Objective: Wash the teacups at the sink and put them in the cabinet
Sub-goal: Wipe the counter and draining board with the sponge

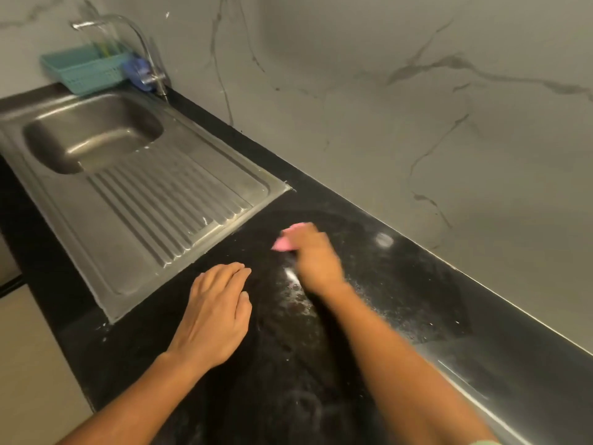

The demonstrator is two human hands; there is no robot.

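Left hand (215,313) is just lying flat on the black counter (401,284), fingers straight, holding nothing. Right hand (316,261) is blurry but grips what looks like a pink sponge (284,242) pressed to the wet, streaky counter. The steel sink (179,130) sits off to the left, with a faucet (141,36) and teal basket (83,72) behind it.

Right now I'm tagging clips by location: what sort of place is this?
Probably a home kitchen: a stainless steel sink with a ribbed drainboard set in a black countertop, a curved tap behind it, and the right hand gripping a pink sponge on the counter.
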